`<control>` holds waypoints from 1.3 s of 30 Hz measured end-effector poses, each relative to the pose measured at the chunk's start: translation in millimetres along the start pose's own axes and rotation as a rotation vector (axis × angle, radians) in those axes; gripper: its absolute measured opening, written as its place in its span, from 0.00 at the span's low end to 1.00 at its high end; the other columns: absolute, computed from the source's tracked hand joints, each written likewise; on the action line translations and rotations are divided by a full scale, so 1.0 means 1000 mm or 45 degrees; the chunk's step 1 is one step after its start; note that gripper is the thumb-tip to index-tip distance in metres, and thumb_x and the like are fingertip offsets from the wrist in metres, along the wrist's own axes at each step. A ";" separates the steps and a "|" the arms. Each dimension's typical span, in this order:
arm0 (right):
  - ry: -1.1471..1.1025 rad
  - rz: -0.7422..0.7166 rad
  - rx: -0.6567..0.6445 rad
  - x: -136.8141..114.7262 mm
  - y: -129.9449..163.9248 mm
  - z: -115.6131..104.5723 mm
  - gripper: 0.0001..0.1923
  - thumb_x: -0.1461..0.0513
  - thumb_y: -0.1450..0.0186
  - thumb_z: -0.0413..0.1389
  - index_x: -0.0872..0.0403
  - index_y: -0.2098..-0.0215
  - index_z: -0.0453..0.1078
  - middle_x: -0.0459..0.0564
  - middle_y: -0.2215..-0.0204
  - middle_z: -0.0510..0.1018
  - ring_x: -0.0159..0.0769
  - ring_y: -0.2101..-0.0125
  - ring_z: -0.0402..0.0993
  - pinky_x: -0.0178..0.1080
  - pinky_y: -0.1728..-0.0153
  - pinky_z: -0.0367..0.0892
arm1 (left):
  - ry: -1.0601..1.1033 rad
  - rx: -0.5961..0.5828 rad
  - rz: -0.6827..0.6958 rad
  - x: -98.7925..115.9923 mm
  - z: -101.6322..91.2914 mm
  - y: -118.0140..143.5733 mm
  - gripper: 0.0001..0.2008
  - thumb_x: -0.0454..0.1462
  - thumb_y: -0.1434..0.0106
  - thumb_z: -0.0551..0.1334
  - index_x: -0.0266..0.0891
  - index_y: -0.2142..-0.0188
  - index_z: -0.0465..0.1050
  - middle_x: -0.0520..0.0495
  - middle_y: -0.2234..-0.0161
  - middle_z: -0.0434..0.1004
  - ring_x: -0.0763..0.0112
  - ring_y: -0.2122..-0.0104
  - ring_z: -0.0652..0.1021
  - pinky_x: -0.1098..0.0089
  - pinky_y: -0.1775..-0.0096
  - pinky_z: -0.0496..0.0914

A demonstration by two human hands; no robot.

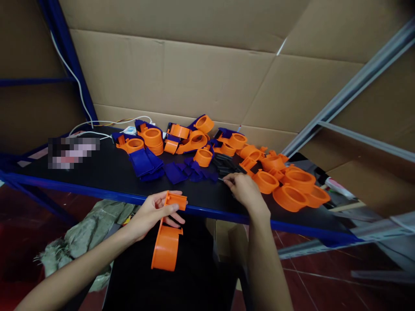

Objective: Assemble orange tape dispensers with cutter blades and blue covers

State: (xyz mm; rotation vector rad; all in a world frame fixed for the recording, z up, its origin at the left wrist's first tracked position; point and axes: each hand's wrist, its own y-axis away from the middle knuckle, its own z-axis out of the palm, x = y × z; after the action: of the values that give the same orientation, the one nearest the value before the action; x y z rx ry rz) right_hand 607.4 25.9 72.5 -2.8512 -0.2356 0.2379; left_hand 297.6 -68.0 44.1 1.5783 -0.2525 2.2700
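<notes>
My left hand (158, 212) is closed around the narrow end of an orange plastic tape dispenser frame (167, 250). Its wide ring hangs below my fingers, in front of the table edge. Over the tabletop, my right hand (241, 188) has its fingertips pinched together beside a pile of black plastic strips (227, 163). A small pale sliver shows at those fingertips, too small to name. Left of that hand lie small dark blue pieces (197, 170) and flat blue plates (144, 163). More orange frames (266, 181) are heaped to its right.
Several orange-and-blue tape dispensers (152, 137) stand along the back of the black table (106, 172). White cables (81, 93) run at the left. Cardboard (181, 77) walls the back, and a metal rack post (343, 93) slants at the right. A greenish sack (87, 229) lies below.
</notes>
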 end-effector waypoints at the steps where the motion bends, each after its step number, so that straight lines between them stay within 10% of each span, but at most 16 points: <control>1: 0.003 0.018 0.026 -0.001 -0.001 -0.001 0.10 0.64 0.32 0.53 0.55 0.60 0.78 0.56 0.61 0.82 0.41 0.60 0.78 0.39 0.59 0.67 | 0.005 -0.010 0.003 0.000 0.000 0.000 0.28 0.42 0.41 0.70 0.36 0.43 0.70 0.33 0.52 0.80 0.54 0.64 0.85 0.61 0.65 0.80; 7: -0.245 -0.111 0.140 -0.025 0.012 -0.024 0.12 0.59 0.29 0.51 0.55 0.57 0.75 0.54 0.60 0.81 0.40 0.59 0.76 0.39 0.58 0.67 | 0.001 -0.027 0.009 -0.004 0.000 -0.001 0.27 0.41 0.41 0.71 0.36 0.45 0.72 0.33 0.52 0.80 0.51 0.62 0.85 0.62 0.66 0.81; 16: -0.682 -0.630 -0.291 -0.104 0.047 -0.038 0.07 0.60 0.30 0.55 0.53 0.64 0.73 0.48 0.66 0.77 0.33 0.66 0.72 0.35 0.63 0.66 | -0.050 0.042 0.002 -0.005 0.004 -0.001 0.28 0.43 0.42 0.71 0.35 0.44 0.71 0.37 0.57 0.81 0.56 0.66 0.85 0.63 0.67 0.81; 32: -0.597 -0.646 -0.370 -0.109 0.044 -0.031 0.06 0.61 0.30 0.56 0.53 0.66 0.71 0.46 0.67 0.74 0.31 0.69 0.69 0.33 0.68 0.61 | -0.247 0.013 -0.023 -0.012 0.008 0.001 0.30 0.42 0.46 0.73 0.36 0.45 0.70 0.44 0.66 0.81 0.63 0.71 0.84 0.69 0.70 0.78; 39: -0.700 -0.578 -0.148 -0.113 0.036 -0.022 0.11 0.55 0.29 0.54 0.53 0.62 0.72 0.47 0.65 0.76 0.31 0.68 0.71 0.33 0.67 0.62 | -0.059 -0.046 -0.053 -0.013 0.006 0.000 0.25 0.44 0.42 0.71 0.38 0.48 0.71 0.38 0.58 0.82 0.62 0.71 0.84 0.66 0.70 0.79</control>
State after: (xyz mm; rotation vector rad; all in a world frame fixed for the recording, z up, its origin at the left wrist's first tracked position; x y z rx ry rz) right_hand 506.7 -34.7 99.1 -2.6775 -1.0113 0.9255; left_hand 307.0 -73.0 34.6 1.6042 -0.2687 2.1873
